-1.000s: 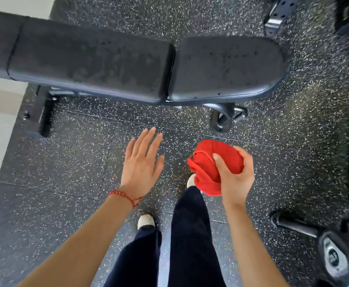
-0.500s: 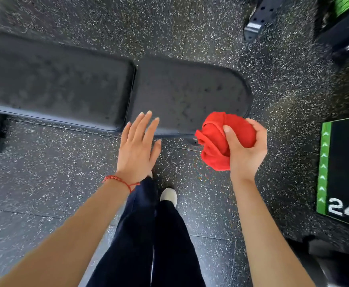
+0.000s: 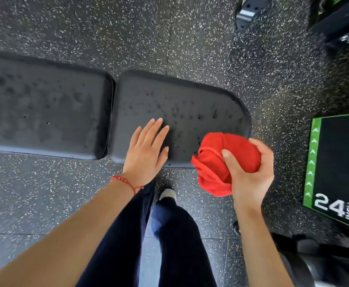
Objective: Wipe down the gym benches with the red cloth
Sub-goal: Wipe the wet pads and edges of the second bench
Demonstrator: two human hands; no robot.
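A black padded gym bench lies across the view, its seat pad speckled with dark droplets and its longer back pad to the left. My right hand grips the bunched red cloth just off the seat pad's near right corner. My left hand is flat with fingers apart over the seat pad's near edge; whether it touches the pad I cannot tell. A red string bracelet circles my left wrist.
A black and green plyo box marked 24 inch stands at the right. Dark rack parts sit at the top right, and a dumbbell lies at the bottom right. My legs in dark trousers stand on speckled rubber flooring.
I have stepped closer, so the bench now lies right under my hands. My left hand moved forward over the seat pad. The cloth rose toward the pad's right corner.
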